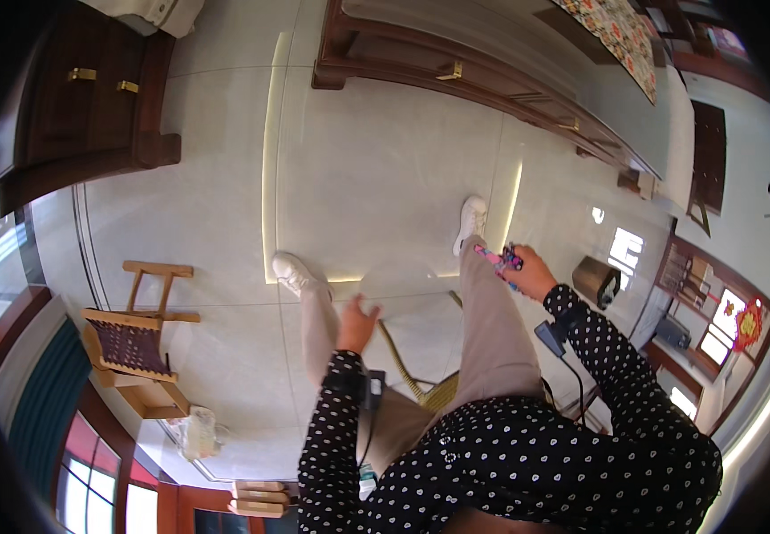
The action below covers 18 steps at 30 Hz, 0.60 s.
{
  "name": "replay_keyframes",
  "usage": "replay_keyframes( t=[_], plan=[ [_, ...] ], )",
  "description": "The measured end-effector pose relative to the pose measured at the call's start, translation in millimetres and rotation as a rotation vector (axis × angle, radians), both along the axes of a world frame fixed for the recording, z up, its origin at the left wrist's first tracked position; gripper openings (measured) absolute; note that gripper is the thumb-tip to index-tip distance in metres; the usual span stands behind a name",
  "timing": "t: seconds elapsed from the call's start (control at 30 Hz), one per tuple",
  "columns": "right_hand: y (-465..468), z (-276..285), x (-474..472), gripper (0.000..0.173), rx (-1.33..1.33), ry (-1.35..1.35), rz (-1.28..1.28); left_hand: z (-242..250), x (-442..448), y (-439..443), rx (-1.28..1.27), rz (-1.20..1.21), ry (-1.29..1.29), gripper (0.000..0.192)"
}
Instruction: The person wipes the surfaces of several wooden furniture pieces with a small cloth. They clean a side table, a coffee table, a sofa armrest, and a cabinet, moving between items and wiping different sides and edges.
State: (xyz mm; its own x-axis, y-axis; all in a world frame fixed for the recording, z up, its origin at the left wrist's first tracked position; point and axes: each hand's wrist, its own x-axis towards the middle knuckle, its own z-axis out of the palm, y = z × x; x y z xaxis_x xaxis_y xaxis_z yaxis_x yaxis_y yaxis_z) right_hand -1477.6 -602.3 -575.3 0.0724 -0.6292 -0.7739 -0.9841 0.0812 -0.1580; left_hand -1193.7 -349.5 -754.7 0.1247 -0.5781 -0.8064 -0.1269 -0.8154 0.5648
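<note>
My right hand (530,272) is closed around a small bundled item (506,261) patterned in pink, blue and black, held out above my right leg; its exact kind is unclear. My left hand (358,324) hangs over my left leg, fingers apart, with nothing visible in it. Both hands are in the air above the grey tiled floor (371,167). Beneath and between my legs, partly hidden, is a yellow-green woven seat (440,395) with a curved frame.
A dark wood cabinet (91,100) stands at upper left, a long wooden table with drawers (412,57) at the top. At left are a folding stool (132,340) and an open cardboard box (151,399). A dark bin-like container (592,282) sits at right.
</note>
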Motion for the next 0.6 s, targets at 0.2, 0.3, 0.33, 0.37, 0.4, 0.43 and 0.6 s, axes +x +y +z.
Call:
replay_keyframes(
  t=[0.2, 0.3, 0.33, 0.37, 0.4, 0.43, 0.6],
  plan=[
    [-9, -44, -69, 0.032, 0.33, -0.258, -0.726, -31, -226, 53, 0.167, -0.765, 0.506, 0.088],
    [-18, -40, -79, 0.032, 0.225, -0.282, -0.812, -30, -284, 89, 0.307, -1.117, 0.824, 0.089],
    [-19, -40, -78, 0.031, 0.164, -0.218, -0.82, -32, -297, 98, 0.269, -1.248, 0.939, 0.082],
    [-25, -38, -81, 0.03, 0.207, -0.26, -0.788, -33, -309, 106, 0.306, -1.295, 0.916, 0.075],
    [-16, -39, -73, 0.03, 0.189, -0.252, -0.763, -37, -302, 129, 0.307, -1.306, 0.895, 0.069],
    [-17, -38, -74, 0.029, 0.204, -0.308, -0.711, -38, -307, 138, 0.316, -1.314, 0.873, 0.063],
    [-17, -41, -72, 0.03, 0.096, -0.275, -0.782, -56, -306, 138, 0.046, -1.483, 0.947, 0.032]
  ],
)
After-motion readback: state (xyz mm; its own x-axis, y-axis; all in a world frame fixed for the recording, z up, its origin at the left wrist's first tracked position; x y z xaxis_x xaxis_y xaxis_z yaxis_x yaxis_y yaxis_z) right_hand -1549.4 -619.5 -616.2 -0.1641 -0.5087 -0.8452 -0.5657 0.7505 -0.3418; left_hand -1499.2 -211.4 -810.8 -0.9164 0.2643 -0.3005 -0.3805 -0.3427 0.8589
